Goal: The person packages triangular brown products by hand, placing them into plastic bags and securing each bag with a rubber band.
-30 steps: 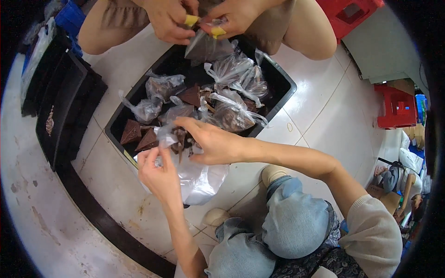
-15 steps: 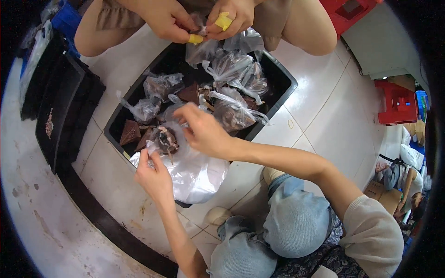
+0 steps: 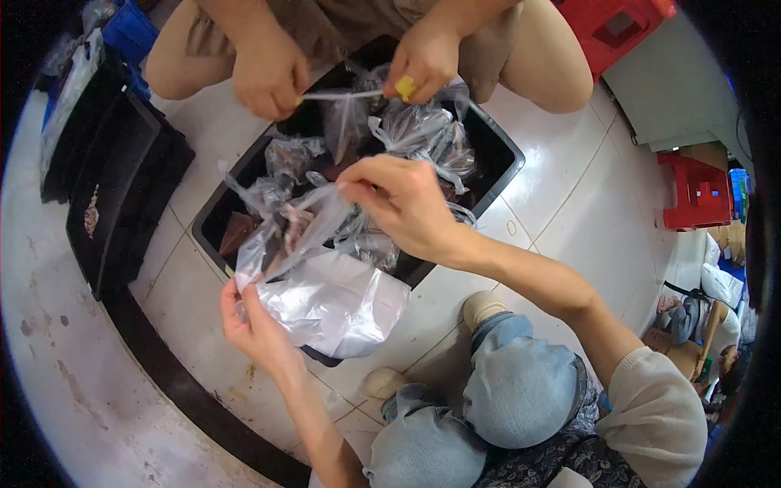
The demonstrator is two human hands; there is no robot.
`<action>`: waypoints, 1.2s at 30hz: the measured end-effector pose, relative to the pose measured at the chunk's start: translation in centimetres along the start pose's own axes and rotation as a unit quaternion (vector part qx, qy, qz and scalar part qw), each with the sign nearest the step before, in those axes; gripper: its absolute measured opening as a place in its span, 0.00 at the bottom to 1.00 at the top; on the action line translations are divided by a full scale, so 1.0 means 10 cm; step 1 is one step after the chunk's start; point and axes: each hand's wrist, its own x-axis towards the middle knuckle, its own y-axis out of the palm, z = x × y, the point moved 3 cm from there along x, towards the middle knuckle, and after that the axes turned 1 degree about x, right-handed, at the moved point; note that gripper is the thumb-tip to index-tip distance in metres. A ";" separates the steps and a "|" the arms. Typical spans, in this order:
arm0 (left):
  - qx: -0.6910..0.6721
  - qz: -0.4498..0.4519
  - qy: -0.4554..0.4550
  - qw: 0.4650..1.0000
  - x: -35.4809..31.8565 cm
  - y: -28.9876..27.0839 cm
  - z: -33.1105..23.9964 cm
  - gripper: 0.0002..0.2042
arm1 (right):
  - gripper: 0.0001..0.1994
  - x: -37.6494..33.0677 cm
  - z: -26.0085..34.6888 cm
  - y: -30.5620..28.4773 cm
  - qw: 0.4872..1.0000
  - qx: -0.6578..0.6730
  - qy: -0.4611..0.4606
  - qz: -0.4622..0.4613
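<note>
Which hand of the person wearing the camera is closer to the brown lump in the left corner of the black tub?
Left. The left hand is just on the near side of the brown lump; the right hand is farther off, to its right.

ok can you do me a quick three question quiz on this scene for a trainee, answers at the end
1. True or false: the person's left hand and right hand both grip clear plastic.
2. Multiple choice: what colour is the open tray that holds the bags?
a) red
b) black
c) white
3. Fill the gap: a co-worker's hand wears a ____ finger wrap.

Key:
1. True
2. b
3. yellow
</note>
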 end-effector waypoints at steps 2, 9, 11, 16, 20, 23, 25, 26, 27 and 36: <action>0.040 0.039 0.034 0.998 -0.04 -0.03 -0.13 0.05 | 0.04 0.10 0.19 -0.18 1.000 0.008 -0.006 -0.011; -0.149 0.180 -0.032 0.972 -0.25 0.19 -0.49 0.03 | 0.03 0.13 0.33 -0.58 0.992 0.086 0.078 0.048; -0.118 0.205 -0.030 0.971 -0.29 0.29 -0.46 0.05 | 0.03 0.15 0.35 -0.68 0.986 0.117 0.109 0.056; 0.193 0.090 0.206 0.955 -0.38 0.42 -0.45 0.08 | 0.04 0.04 0.01 -0.80 0.961 0.179 0.183 0.107; -0.117 0.162 -0.198 0.960 -0.38 0.41 -0.19 0.07 | 0.05 -0.15 -0.26 -0.89 0.943 0.149 0.232 0.188; 0.060 0.273 -0.205 0.938 -0.46 0.51 -0.20 0.12 | 0.08 -0.30 -0.48 -0.91 0.912 0.186 0.287 0.227; 0.174 0.281 -0.101 0.938 -0.45 0.48 -0.16 0.11 | 0.10 -0.32 -0.51 -0.92 0.927 0.136 0.237 0.257; 0.282 0.283 0.006 0.917 -0.45 0.47 -0.14 0.11 | 0.10 -0.35 -0.52 -0.92 0.927 0.138 0.239 0.256; 0.380 0.281 0.112 0.874 -0.47 0.51 -0.16 0.10 | 0.10 -0.40 -0.53 -0.92 0.936 0.047 0.206 0.283; 0.370 0.154 0.208 0.892 -0.49 1.23 -0.41 0.12 | 0.06 -0.44 -0.52 -0.93 0.956 -0.126 0.132 0.231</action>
